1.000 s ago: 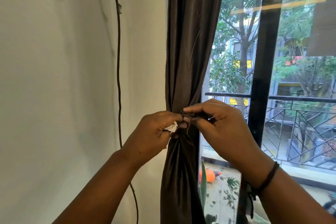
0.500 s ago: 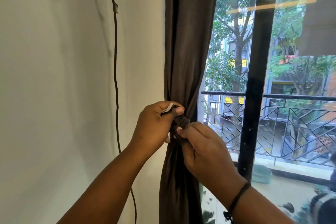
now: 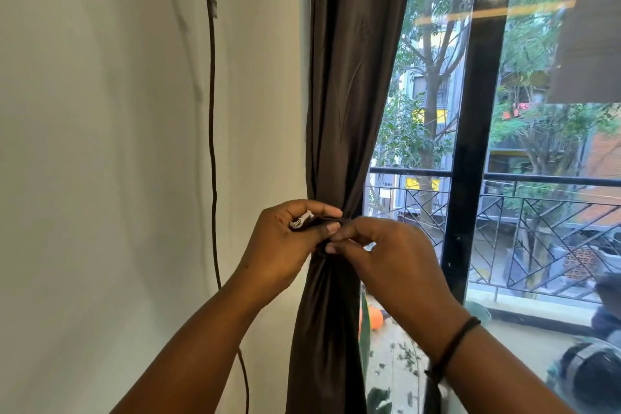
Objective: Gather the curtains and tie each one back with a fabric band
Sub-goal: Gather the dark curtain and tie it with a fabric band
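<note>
A dark brown curtain (image 3: 349, 84) hangs gathered into a narrow bundle beside the window's left edge. A fabric band (image 3: 322, 221) of the same dark colour, with a frayed pale end, wraps the bundle at its pinched waist. My left hand (image 3: 285, 245) grips one end of the band, the pale tip sticking out between thumb and forefinger. My right hand (image 3: 386, 259) pinches the band's other part with its fingertips, right against the left hand. The knot itself is mostly hidden behind my fingers.
A white wall (image 3: 100, 178) fills the left, with a thin dark cable (image 3: 211, 111) running down it. A black window frame post (image 3: 470, 144) stands to the right of the curtain. Through the glass are a balcony railing (image 3: 537, 212), trees and buildings.
My right hand has risen from below the knot to level with the left hand, fingers now pinching the band. The left hand keeps its grip on the pale-tipped end.
</note>
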